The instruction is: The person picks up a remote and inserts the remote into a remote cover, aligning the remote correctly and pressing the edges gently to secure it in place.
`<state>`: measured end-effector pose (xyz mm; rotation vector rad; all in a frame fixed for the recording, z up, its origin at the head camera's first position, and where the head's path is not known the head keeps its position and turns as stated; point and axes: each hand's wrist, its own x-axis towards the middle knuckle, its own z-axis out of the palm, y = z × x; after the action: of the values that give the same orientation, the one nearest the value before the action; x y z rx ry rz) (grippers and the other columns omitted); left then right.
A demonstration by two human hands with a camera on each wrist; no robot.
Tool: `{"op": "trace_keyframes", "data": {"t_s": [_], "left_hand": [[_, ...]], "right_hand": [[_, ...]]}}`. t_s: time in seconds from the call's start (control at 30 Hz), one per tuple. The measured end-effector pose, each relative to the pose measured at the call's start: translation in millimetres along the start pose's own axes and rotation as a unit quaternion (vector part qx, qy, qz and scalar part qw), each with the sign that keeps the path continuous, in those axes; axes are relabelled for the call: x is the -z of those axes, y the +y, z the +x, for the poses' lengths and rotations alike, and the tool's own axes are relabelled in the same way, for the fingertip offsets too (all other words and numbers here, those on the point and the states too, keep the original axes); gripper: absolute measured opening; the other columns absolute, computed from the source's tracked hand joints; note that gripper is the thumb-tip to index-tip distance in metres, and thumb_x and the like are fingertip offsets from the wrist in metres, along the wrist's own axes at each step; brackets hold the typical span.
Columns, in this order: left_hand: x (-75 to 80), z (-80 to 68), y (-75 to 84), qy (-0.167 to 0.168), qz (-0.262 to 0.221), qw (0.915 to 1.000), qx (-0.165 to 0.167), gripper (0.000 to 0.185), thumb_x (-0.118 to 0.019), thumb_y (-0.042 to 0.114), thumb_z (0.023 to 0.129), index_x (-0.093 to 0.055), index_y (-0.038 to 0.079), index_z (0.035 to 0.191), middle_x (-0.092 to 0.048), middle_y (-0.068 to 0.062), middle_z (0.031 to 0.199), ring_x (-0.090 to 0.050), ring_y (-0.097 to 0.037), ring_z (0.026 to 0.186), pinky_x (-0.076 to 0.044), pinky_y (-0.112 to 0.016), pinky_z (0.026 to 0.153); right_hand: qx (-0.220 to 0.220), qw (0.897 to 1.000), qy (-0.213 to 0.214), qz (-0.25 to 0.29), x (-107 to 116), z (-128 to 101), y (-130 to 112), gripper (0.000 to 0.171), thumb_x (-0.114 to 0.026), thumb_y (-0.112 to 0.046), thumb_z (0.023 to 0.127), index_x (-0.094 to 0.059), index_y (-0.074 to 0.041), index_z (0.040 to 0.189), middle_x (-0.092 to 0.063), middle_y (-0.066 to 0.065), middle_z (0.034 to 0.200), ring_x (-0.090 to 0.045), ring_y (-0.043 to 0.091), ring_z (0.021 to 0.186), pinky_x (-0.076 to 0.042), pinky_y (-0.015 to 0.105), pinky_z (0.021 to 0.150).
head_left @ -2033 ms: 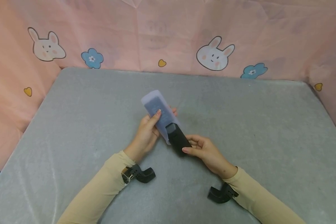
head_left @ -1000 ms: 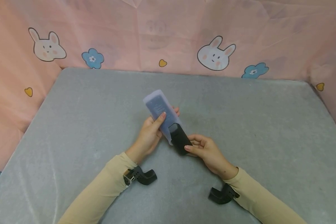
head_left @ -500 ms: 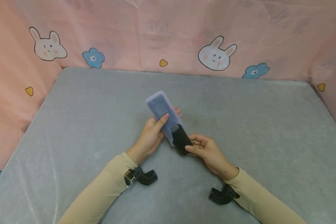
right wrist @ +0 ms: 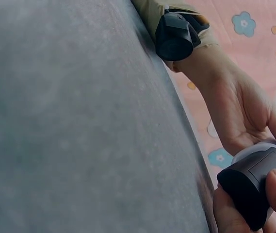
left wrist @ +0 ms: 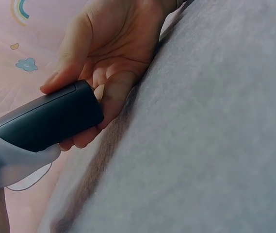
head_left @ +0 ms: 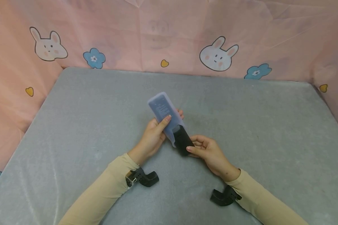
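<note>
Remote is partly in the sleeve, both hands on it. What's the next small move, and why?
Probably push a little further: the right hand pinches the bare end of the black remote, while the left hand grips the translucent cover. That end sits outside the cover's open mouth, so easing it in seems the likely step.

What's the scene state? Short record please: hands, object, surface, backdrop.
left hand: left hand grips the translucent sleeve, thumb on top
right hand: right hand pinches the bare black end of the remote
object: remote partly inside the sleeve, near end exposed, held above the surface
surface: grey mat
backdrop: pink curtain with rabbits, blue flowers, hearts
wrists: black camera mount on each, beige sleeves
</note>
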<state>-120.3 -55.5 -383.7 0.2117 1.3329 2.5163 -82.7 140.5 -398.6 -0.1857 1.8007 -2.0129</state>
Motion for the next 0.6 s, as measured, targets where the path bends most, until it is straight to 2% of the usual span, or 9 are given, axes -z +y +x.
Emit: {"op": "trace_keyframes", "data": {"t_s": [0.23,0.6], "left_hand": [[-0.2,-0.7,-1.4,-0.001,0.003,1.0000,-0.004,0.045,-0.042,0.016,0.102,-0.035,-0.010,0.138,-0.042,-0.026,0.138,-0.045,-0.029,0.127,-0.034,-0.038,0.106],[-4.5,-2.8,0.0,0.004,-0.005,1.0000,-0.002,0.043,-0.029,0.014,0.105,-0.029,-0.010,0.140,-0.040,-0.027,0.140,-0.043,-0.028,0.129,-0.035,-0.036,0.106]], "right_hand": [[0.002,1.000,0.004,0.004,-0.2,-0.2,0.4,0.032,-0.061,0.006,0.087,-0.049,0.018,0.114,-0.067,0.007,0.097,-0.066,0.014,0.089,-0.054,0.027,0.078],[-0.003,1.000,0.010,0.015,-0.5,-0.5,0.1,0.032,-0.060,0.006,0.087,-0.049,0.017,0.115,-0.068,0.006,0.096,-0.066,0.014,0.090,-0.054,0.028,0.078]]}}
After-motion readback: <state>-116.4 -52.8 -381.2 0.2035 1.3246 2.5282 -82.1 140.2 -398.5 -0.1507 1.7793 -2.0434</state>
